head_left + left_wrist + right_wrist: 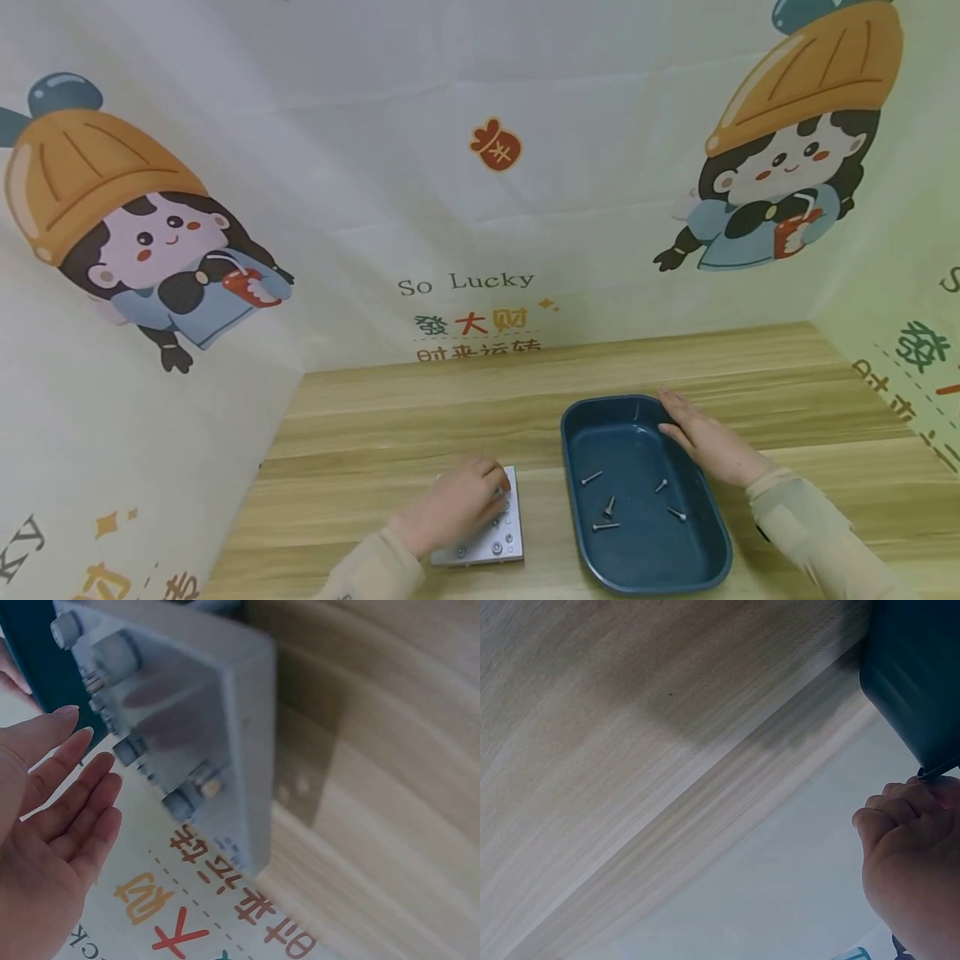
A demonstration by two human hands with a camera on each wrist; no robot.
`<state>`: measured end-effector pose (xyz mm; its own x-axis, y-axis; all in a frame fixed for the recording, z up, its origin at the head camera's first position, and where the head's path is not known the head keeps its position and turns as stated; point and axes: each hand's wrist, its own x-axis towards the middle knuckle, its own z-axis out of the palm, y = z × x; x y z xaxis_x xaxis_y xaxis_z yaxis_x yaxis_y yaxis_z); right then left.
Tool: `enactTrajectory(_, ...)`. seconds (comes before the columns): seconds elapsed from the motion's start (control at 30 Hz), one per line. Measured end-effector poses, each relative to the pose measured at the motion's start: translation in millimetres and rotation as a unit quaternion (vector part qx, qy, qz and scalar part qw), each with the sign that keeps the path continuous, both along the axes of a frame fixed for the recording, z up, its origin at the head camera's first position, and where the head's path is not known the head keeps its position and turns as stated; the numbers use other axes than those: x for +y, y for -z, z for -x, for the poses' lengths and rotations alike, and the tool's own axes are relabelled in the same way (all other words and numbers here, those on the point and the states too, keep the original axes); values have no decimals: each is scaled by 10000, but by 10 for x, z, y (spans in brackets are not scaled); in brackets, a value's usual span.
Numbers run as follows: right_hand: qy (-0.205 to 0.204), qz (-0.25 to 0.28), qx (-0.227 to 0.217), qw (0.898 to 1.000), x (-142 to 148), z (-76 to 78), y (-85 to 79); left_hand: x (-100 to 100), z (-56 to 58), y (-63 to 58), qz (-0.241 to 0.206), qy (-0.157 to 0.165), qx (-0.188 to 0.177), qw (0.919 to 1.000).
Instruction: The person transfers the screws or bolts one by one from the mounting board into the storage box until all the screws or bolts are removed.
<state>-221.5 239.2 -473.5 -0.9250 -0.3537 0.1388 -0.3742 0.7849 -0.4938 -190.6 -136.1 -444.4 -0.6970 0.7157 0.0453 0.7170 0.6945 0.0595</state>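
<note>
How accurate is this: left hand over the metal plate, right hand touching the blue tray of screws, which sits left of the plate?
One slip: in the head view the blue tray sits right of the metal plate. The left hand, right hand and screws are as you said.

Plate (482, 542) partly hidden behind one of the hands (452, 504), tray (915, 682) cut off in both wrist views

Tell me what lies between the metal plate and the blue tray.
Just a bare strip of wooden tabletop between the metal plate and the blue tray; the head view shows no screw or hand in that gap.
</note>
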Motion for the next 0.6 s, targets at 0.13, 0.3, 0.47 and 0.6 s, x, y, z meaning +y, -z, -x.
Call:
enactTrajectory(0.13,-4,29,0,10000,5,3,6,-10,-4,64,142,-24,14,9999)
enactTrajectory(0.3,1,36,11,10000,13,13,13,-7,0,112,176,17,185,9997)
enactTrajectory(0.47,7,15,4,10000,12,9,16,11,-7,138,143,151,438,9988)
enactTrajectory(0.6,6,26,65,10000,6,4,16,29,-4,155,127,226,592,9979)
